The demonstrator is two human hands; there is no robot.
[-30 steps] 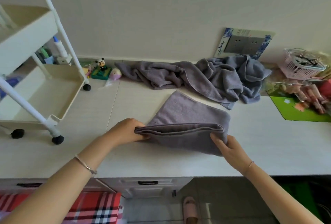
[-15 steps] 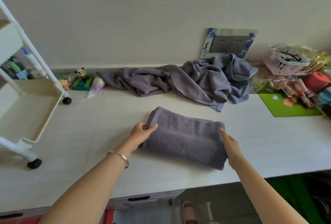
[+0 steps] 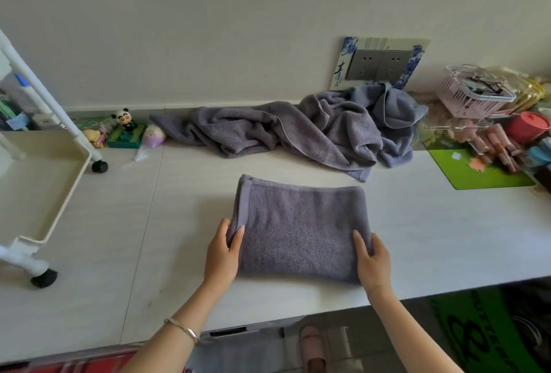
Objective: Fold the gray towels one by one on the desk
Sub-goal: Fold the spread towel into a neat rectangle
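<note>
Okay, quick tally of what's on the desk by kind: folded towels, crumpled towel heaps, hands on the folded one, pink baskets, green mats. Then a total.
folded towel: 1
crumpled towel heap: 1 (I cannot tell how many towels are in it)
hands gripping the folded one: 2, left hand and right hand
pink basket: 1
green mat: 1
Total: 6

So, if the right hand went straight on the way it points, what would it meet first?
Beyond the folded towel it grips, the right hand crosses bare desk and likely meets the crumpled towel heap first; depth is uncertain.
</note>
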